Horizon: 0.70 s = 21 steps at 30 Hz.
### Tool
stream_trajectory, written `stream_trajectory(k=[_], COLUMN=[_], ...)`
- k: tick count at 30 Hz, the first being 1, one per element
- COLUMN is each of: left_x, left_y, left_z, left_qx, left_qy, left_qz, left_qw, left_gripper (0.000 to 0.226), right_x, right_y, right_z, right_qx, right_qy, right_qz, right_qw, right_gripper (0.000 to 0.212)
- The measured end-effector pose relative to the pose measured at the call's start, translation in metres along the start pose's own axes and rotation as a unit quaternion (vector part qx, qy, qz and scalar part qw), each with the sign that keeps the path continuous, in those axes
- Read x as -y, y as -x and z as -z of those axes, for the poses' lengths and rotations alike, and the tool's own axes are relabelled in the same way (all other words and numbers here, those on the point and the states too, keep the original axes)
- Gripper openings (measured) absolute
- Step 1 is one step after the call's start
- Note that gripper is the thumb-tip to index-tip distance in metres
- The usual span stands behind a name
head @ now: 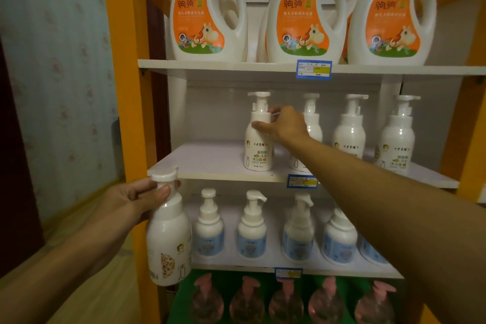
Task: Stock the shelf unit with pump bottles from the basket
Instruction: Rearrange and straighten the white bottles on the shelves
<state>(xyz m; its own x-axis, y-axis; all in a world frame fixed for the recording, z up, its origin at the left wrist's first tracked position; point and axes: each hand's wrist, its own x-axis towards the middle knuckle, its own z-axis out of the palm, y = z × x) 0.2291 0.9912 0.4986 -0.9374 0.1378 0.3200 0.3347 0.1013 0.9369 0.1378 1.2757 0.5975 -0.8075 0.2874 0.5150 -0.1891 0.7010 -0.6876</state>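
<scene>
The right hand (282, 123) grips an upright pump bottle (258, 137) on the middle shelf (210, 163); its left end is free. The left hand (136, 198) holds another bottle (168, 239) upright by the neck, below that shelf's front-left corner.

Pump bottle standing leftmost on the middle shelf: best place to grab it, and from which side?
Grip the pump bottle at its narrow neck and shoulder under the pump head, coming from the front right as the right hand does. It stands upright, another bottle crowds its right, and the upper shelf likely blocks a top approach.
</scene>
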Motion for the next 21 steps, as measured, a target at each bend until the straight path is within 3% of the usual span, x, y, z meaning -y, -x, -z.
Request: stream_trajectory(k=[4,8,11,15,18,21], left_x=[-0.001,-0.012,-0.027,-0.05,-0.061,-0.065], left_y=[-0.001,-0.003,-0.01,-0.018,-0.02,-0.02], left_z=[-0.003,-0.007,-0.014,-0.03,-0.04,-0.043], left_qx=[-0.019,-0.017,-0.004,0.0,0.001,0.031], left_qy=[0.004,0.007,0.012,0.004,-0.013,-0.018], left_qz=[-0.008,-0.014,-0.029,-0.065,-0.095,-0.106], left_qw=[1.0,1.0,1.0,0.998,0.995,0.994], left_gripper=[0.022,0.024,0.029,0.026,0.023,0.025], right_x=[-0.006,0.001,0.014,0.019,0.018,0.018], right_y=[0.008,0.038,0.074,0.102,0.111,0.119], right_z=[0.0,0.011,0.014,-0.005,-0.019,-0.02], right_qx=[-0.022,-0.07,0.059,0.263,0.34,0.364], right_qy=[-0.03,-0.099,-0.156,-0.13,-0.149,-0.193], right_qz=[0.019,0.106,0.146,0.137,0.113,0.108], right_qw=[0.999,0.987,0.975,0.946,0.922,0.905], right_gripper=[0.073,0.039,0.023,0.049,0.055,0.051])
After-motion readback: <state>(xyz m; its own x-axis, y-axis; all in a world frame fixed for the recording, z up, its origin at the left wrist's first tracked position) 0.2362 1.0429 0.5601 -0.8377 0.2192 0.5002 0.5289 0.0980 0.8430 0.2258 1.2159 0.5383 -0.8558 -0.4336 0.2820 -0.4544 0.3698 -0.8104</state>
